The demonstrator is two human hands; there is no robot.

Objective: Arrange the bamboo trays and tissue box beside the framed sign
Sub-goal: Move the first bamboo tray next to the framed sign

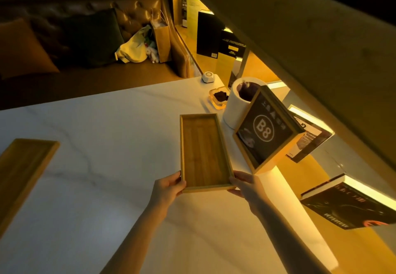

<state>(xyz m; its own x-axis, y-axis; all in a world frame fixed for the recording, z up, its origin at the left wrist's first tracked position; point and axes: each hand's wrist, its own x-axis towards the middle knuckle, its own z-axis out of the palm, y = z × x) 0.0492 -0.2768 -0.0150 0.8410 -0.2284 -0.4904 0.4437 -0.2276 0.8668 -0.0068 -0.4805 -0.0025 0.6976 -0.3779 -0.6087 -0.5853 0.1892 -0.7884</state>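
Note:
A rectangular bamboo tray (203, 149) lies lengthwise on the white marble table (107, 145), just left of the wood-framed sign (264, 132) marked "B8". My left hand (169, 188) grips the tray's near left corner and my right hand (246, 185) grips its near right corner. A second bamboo tray (23, 173) sits at the table's left edge. Behind the sign stands a white cylindrical tissue box (237, 104) with a dark opening on top.
A glass ashtray (218, 98) with dark contents and a small white call button (207, 77) sit at the table's far right corner. Lit shelves with books (347, 205) run along the right. A leather sofa (85, 27) with cushions and bags lies beyond the table.

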